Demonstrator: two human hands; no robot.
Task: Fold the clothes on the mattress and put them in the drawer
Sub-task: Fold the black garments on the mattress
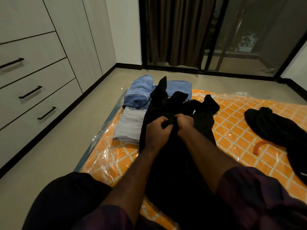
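1. Left hand (pixel 157 130) raised in front of the body, back toward the camera, fingers curled, pinching a fold of black cloth (pixel 172 121).
2. Right hand (pixel 185 122) just beside it, knuckles up, fingers curled round the same fold.
3. Both hands close together, nearly touching, at about the same height.
4. Both forearms bare, reaching forward and converging from the lower corners toward the middle.
5. Dark sleeves at the elbows.
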